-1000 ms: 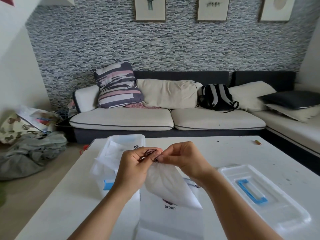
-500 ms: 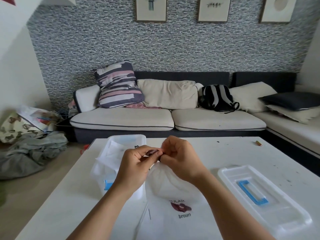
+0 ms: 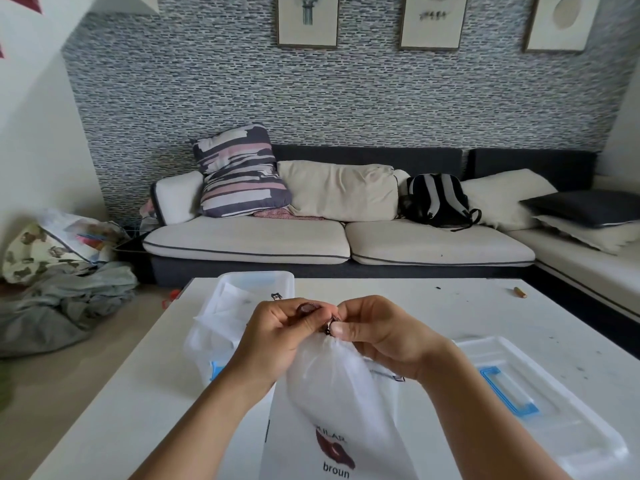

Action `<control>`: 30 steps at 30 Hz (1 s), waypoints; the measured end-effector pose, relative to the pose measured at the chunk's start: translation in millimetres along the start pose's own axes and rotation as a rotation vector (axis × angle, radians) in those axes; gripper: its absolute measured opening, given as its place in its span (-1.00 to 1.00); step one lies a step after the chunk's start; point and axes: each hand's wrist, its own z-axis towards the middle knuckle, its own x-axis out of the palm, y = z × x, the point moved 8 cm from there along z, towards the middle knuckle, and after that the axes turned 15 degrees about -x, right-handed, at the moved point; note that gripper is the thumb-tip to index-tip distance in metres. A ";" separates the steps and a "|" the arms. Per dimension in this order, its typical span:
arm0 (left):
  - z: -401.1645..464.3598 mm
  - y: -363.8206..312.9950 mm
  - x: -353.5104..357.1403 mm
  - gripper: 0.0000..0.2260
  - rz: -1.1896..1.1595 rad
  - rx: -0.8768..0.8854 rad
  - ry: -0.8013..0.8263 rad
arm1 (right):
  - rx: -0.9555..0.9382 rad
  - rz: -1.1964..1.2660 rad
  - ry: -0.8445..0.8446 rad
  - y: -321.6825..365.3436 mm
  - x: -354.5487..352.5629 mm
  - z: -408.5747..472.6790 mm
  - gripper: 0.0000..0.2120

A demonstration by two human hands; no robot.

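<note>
Landmark: white table (image 3: pixel 450 306). At table's right side, clear lid (image 3: pixel 554 410) lying flat. At table's far-left part, clear box (image 3: pixel 256 282). Over table's near middle, white bag (image 3: pixel 332 386): neck bunched at top, body trailing down below both grips. Above table, left hand (image 3: pixel 277 337) pinches dark cord (image 3: pixel 308 308); right hand (image 3: pixel 384 334) clamps bag neck under thumb, just beside left.
</note>
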 end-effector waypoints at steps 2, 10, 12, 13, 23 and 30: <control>-0.5 0.6 1.4 -0.80 -0.036 -0.037 0.022 | -0.025 0.017 0.001 3.5 -0.3 0.2 -0.88; -3.2 -5.8 -1.8 -0.88 -0.103 -0.038 0.009 | -0.179 0.069 -0.002 9.4 -3.1 3.4 -0.98; -3.2 -5.9 -3.6 -0.88 -0.112 -0.027 -0.006 | -0.208 0.141 -0.024 8.8 -5.4 5.6 -0.90; -3.4 -6.2 -4.1 -0.88 -0.111 -0.020 -0.013 | -0.214 0.165 -0.023 8.4 -5.5 6.6 -0.84; -5.8 -10.4 -9.8 -0.90 -0.038 0.074 -0.106 | -0.125 0.081 -0.096 2.0 -4.9 7.8 -0.90; -0.6 -5.0 -13.2 -0.89 -0.022 0.051 -0.101 | -0.133 0.124 -0.188 9.3 -15.9 6.6 -0.74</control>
